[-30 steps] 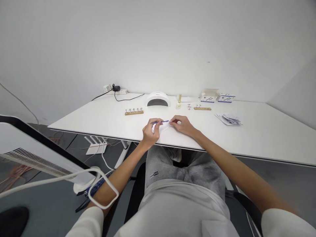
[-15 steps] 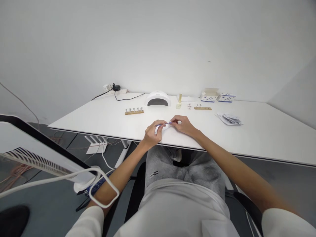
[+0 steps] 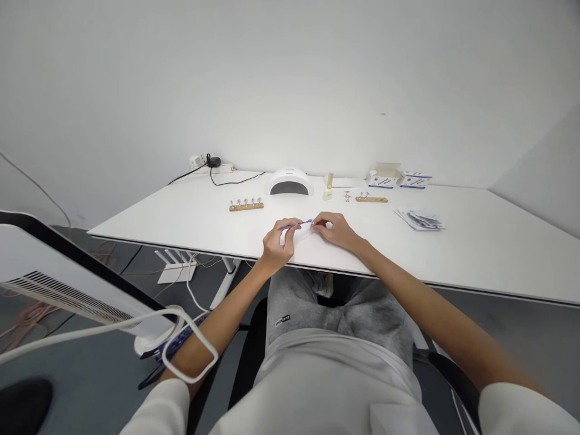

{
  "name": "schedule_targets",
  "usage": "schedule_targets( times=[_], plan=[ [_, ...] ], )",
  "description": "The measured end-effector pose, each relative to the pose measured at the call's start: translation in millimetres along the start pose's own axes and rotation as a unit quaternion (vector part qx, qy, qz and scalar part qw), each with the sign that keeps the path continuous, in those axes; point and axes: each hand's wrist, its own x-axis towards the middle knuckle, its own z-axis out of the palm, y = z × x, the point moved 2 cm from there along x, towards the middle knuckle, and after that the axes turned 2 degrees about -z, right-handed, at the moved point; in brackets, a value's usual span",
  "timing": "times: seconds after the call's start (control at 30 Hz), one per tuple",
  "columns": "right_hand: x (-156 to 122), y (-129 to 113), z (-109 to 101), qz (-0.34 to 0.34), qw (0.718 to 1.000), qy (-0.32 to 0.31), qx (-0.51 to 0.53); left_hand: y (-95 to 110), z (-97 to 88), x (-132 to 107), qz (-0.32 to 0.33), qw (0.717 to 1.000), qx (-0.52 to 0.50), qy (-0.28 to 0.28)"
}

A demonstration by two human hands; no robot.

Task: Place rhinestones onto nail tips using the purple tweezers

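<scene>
My left hand (image 3: pixel 277 244) pinches a thin purple-blue stick (image 3: pixel 307 222) between thumb and fingers, above the near edge of the white table. The stick's tip points right, toward my right hand (image 3: pixel 334 231). My right hand is closed in a pinch, close to that tip; what sits between its fingertips is too small to make out. Below and between the hands lies a pale, thin sheet (image 3: pixel 301 235), hard to tell from the tabletop. Beyond the hands stands a white arched nail lamp (image 3: pixel 290 175) with a dark opening.
Left of the lamp, a wooden strip (image 3: pixel 247 206) holds several small metal stands; another strip (image 3: pixel 372 199) lies right. A small pale bottle (image 3: pixel 327 194), two white-blue boxes (image 3: pixel 383 178) and a pile of white packets (image 3: pixel 421 220) are nearby. A white-framed device (image 3: pixel 67 272) occupies the left foreground.
The stick in my left hand has drawn slightly left and its tip has lifted away from my right fingertips. My right hand has stayed nearly in place.
</scene>
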Motion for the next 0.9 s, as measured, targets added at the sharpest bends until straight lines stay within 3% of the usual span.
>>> schedule_targets(
  times=[0.13, 0.23, 0.43, 0.57, 0.77, 0.9],
  plan=[
    [-0.2, 0.2, 0.2, -0.001, 1.000, -0.009, -0.006, 0.9, 1.3, -0.1, -0.003, 1.000, 0.001, -0.026],
    [-0.4, -0.1, 0.1, 0.002, 1.000, -0.009, -0.002, 0.0, 1.0, 0.3, 0.002, 1.000, 0.024, -0.005],
    [2.1, -14.8, -10.0, 0.006, 0.997, 0.045, 0.067, -6.9, -0.9, 3.1, -0.116, 0.992, -0.019, 0.046],
    [2.5, -56.5, -29.6, -0.049, 0.984, 0.097, 0.141, -7.7, -1.1, 5.4, -0.156, 0.987, -0.018, 0.044],
    [-5.9, -140.8, -62.4, -0.170, 0.969, 0.105, 0.147, -7.0, -2.0, 6.0, -0.164, 0.986, -0.004, 0.036],
    [-12.9, -170.5, -74.7, -0.234, 0.956, 0.118, 0.132, -3.5, -3.9, 8.0, -0.167, 0.985, 0.007, 0.033]
  ],
)
